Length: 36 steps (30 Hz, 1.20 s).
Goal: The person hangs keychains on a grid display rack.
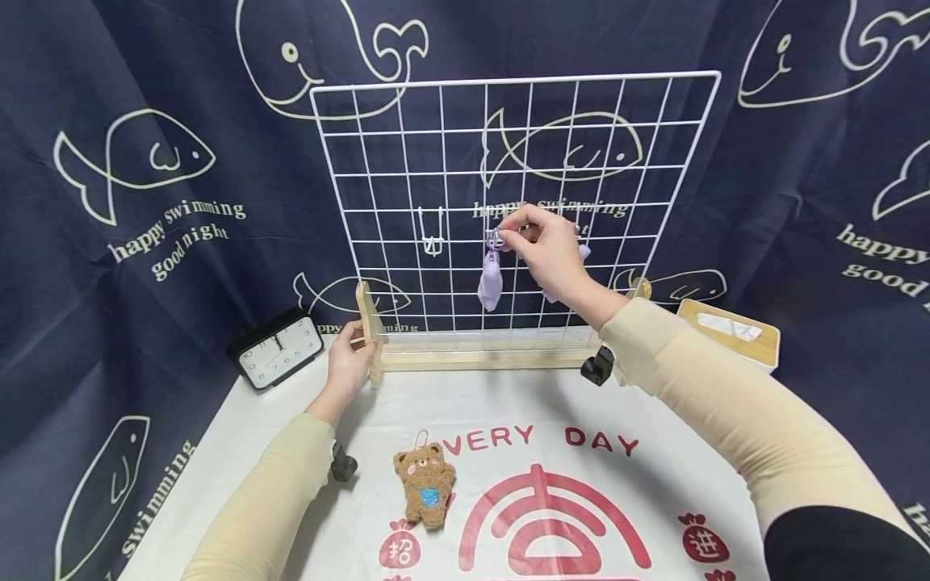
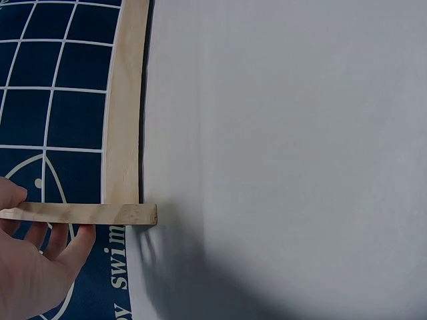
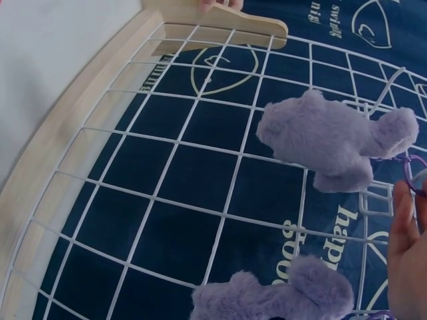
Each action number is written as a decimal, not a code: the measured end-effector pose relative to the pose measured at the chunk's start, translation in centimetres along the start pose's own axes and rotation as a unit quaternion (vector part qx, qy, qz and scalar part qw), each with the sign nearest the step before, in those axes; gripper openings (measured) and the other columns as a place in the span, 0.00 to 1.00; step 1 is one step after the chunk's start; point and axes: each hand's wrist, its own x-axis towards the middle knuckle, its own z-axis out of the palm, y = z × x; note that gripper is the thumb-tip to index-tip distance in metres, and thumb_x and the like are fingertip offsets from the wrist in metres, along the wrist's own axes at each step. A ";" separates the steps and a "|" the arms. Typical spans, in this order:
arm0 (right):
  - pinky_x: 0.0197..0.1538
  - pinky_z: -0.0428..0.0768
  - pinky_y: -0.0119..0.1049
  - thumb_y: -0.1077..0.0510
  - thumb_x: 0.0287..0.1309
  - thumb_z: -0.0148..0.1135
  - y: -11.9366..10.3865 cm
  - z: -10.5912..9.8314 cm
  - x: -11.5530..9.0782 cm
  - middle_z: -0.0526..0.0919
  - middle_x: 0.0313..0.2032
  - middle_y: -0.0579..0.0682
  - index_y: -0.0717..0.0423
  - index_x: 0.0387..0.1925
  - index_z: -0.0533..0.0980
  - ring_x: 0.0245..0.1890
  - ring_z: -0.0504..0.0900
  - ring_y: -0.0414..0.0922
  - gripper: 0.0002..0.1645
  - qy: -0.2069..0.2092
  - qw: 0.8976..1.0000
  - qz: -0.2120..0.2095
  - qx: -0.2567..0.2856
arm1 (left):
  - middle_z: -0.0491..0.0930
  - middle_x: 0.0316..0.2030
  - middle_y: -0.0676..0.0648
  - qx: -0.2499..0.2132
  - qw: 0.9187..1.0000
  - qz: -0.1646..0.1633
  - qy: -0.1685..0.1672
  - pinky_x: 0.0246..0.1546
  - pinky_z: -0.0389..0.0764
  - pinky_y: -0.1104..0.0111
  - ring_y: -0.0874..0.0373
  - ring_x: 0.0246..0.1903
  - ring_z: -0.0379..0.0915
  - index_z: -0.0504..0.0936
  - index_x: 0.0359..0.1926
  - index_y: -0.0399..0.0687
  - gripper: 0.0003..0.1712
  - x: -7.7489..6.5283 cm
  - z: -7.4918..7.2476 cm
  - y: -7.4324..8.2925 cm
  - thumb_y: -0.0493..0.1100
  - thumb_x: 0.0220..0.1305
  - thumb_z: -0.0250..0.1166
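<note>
My left hand [image 1: 349, 361] grips the wooden end foot [image 2: 87, 213] of a white wire grid rack [image 1: 465, 172], thumb on one side and fingers on the other. At the middle of the grid, my right hand [image 1: 555, 254] pinches the purple ring [image 3: 408, 170] of a fluffy purple plush keychain [image 1: 490, 282], which hangs in front of the wires. A second purple plush keychain [image 3: 273, 300] hangs beside it, mostly hidden behind my right hand in the head view. To the left, a white wire hook [image 1: 433, 244] hangs bare on the grid.
A brown bear plush keychain [image 1: 427, 488] with a blue pocket lies on the white printed tablecloth [image 1: 654, 484]. At the left stands a black-framed clock [image 1: 282, 349]. A wooden tray [image 1: 763, 349] holding a white item sits at the right. A dark whale-print curtain [image 1: 182, 64] hangs behind.
</note>
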 end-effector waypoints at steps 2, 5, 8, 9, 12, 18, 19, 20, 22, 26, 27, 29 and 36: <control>0.20 0.66 0.24 0.65 0.63 0.69 0.2 0.1 0.1 0.87 0.32 0.55 0.61 0.37 0.84 0.21 0.77 0.39 0.02 -0.001 1.000 0.002 0.000 | 0.75 0.56 0.31 0.001 1.000 -0.001 -0.001 0.62 0.79 0.49 0.34 0.60 0.73 0.73 0.64 0.36 0.24 0.0 0.0 0.0 0.29 0.67 0.60; 0.20 0.65 0.24 0.64 0.63 0.69 0.3 0.1 0.1 0.87 0.32 0.57 0.62 0.37 0.84 0.21 0.76 0.38 0.03 -0.002 1.000 0.002 -0.009 | 0.75 0.56 0.31 0.004 1.000 -0.004 0.001 0.62 0.79 0.49 0.35 0.60 0.73 0.73 0.64 0.36 0.24 0.0 0.0 0.0 0.29 0.67 0.60; 0.20 0.65 0.23 0.64 0.63 0.70 0.4 0.2 0.1 0.86 0.31 0.57 0.61 0.37 0.84 0.21 0.76 0.37 0.03 0.000 1.000 0.002 -0.021 | 0.75 0.56 0.31 0.003 1.000 -0.005 0.000 0.62 0.80 0.49 0.35 0.60 0.73 0.73 0.64 0.37 0.24 0.0 0.0 -0.1 0.29 0.67 0.60; 0.20 0.65 0.24 0.64 0.63 0.70 0.4 0.2 0.1 0.86 0.30 0.57 0.61 0.37 0.84 0.21 0.75 0.36 0.03 0.001 1.000 0.003 -0.025 | 0.75 0.56 0.31 0.002 1.000 -0.004 0.000 0.62 0.80 0.49 0.35 0.60 0.73 0.73 0.64 0.37 0.25 0.1 0.0 -0.1 0.29 0.67 0.60; 0.21 0.65 0.25 0.64 0.62 0.70 0.6 0.3 0.1 0.85 0.29 0.55 0.59 0.37 0.85 0.21 0.74 0.36 0.02 0.003 0.999 0.006 -0.039 | 0.75 0.56 0.31 0.001 1.000 -0.005 -0.003 0.62 0.80 0.50 0.35 0.60 0.73 0.72 0.64 0.37 0.25 0.1 0.0 -0.2 0.29 0.67 0.60; 0.23 0.67 0.26 0.64 0.62 0.70 0.8 0.4 0.2 0.85 0.30 0.52 0.60 0.38 0.85 0.23 0.74 0.36 0.04 0.003 0.998 0.014 -0.053 | 0.75 0.56 0.32 0.005 1.000 -0.008 -0.003 0.61 0.80 0.50 0.36 0.60 0.73 0.73 0.64 0.38 0.25 0.1 0.0 -0.3 0.30 0.67 0.60; 0.23 0.67 0.26 0.63 0.62 0.70 0.9 0.4 0.2 0.85 0.30 0.52 0.60 0.38 0.85 0.23 0.74 0.37 0.04 0.004 0.998 0.015 -0.055 | 0.75 0.56 0.33 0.006 1.000 -0.009 -0.003 0.61 0.80 0.50 0.36 0.60 0.73 0.73 0.64 0.38 0.25 0.1 0.0 -0.3 0.30 0.67 0.60; 0.23 0.68 0.26 0.63 0.62 0.70 0.9 0.4 0.2 0.85 0.31 0.51 0.59 0.38 0.85 0.23 0.74 0.37 0.03 0.005 0.998 0.016 -0.057 | 0.75 0.56 0.33 0.006 1.000 -0.010 -0.003 0.61 0.80 0.50 0.36 0.61 0.73 0.73 0.64 0.38 0.25 0.2 0.0 -0.3 0.30 0.67 0.60; 0.23 0.68 0.26 0.63 0.62 0.70 0.9 0.5 0.3 0.86 0.32 0.51 0.58 0.38 0.85 0.23 0.75 0.37 0.03 0.009 0.998 0.018 -0.058 | 0.75 0.56 0.33 0.006 1.000 -0.010 -0.002 0.61 0.80 0.50 0.36 0.60 0.73 0.73 0.64 0.38 0.25 0.2 0.0 -0.4 0.30 0.67 0.60; 0.25 0.71 0.26 0.63 0.62 0.70 0.9 0.7 0.3 0.86 0.32 0.51 0.57 0.37 0.85 0.23 0.77 0.38 0.02 0.023 0.997 0.017 -0.070 | 0.76 0.56 0.32 0.002 1.000 -0.008 -0.001 0.61 0.80 0.49 0.36 0.60 0.74 0.73 0.64 0.38 0.25 0.2 0.0 -0.4 0.30 0.66 0.60; 0.26 0.72 0.26 0.63 0.61 0.70 0.8 0.7 0.3 0.87 0.32 0.52 0.57 0.37 0.85 0.24 0.77 0.39 0.02 0.027 0.997 0.016 -0.073 | 0.76 0.56 0.32 0.002 1.000 -0.007 -0.001 0.61 0.80 0.49 0.36 0.60 0.74 0.73 0.64 0.38 0.25 0.2 0.0 -0.4 0.30 0.66 0.61; 0.29 0.74 0.26 0.63 0.61 0.70 0.8 0.8 0.3 0.87 0.32 0.53 0.59 0.36 0.84 0.25 0.77 0.40 0.03 0.035 0.996 0.011 -0.082 | 0.76 0.56 0.32 0.000 1.000 -0.007 -0.001 0.61 0.80 0.49 0.36 0.60 0.74 0.73 0.64 0.37 0.25 0.2 0.1 -0.4 0.30 0.66 0.61; 0.32 0.75 0.27 0.64 0.61 0.70 0.9 1.0 0.0 0.84 0.30 0.54 0.63 0.36 0.82 0.26 0.76 0.43 0.05 0.054 0.993 -0.008 -0.101 | 0.76 0.56 0.32 0.002 1.000 -0.005 -0.002 0.62 0.80 0.49 0.35 0.60 0.74 0.73 0.64 0.37 0.25 0.2 0.1 -0.4 0.30 0.66 0.60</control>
